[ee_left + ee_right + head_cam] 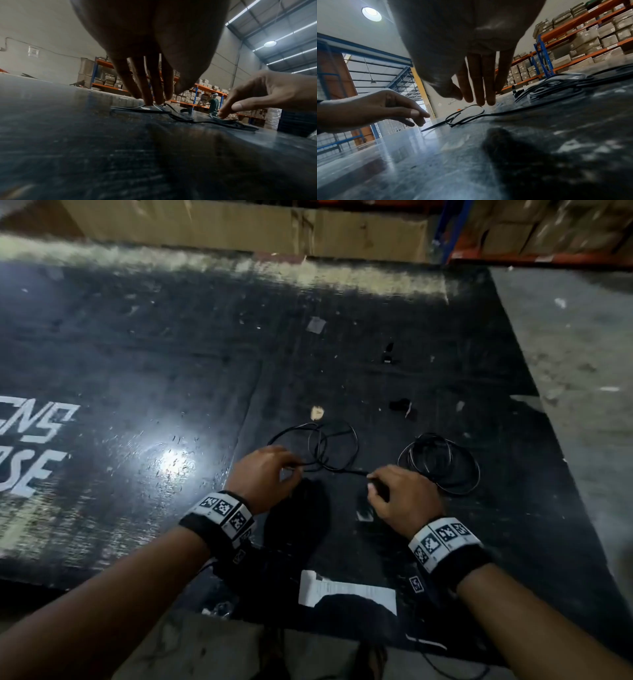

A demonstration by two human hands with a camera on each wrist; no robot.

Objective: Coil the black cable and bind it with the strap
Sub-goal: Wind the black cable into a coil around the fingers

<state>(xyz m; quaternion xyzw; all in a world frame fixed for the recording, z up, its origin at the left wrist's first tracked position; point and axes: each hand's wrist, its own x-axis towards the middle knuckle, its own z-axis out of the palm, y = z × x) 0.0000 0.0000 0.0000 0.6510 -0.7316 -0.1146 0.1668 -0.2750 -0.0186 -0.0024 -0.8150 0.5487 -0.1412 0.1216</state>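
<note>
The black cable point(330, 448) lies in loose loops on the dark surface point(171, 354), just beyond both hands. The left hand point(263, 474) hovers over the near left part of the loops, fingers point(147, 86) extended downward, grasping nothing. The right hand point(404, 494) reaches to the cable's straight run; whether its fingers point(479, 83) pinch it cannot be determined. A second coiled cable point(442, 462) lies to the right. Cardboard boxes point(239, 224) stand at the far edge.

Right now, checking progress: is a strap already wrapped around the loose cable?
No, the loose cable lies in open loops, unbound, between both hands.
</note>
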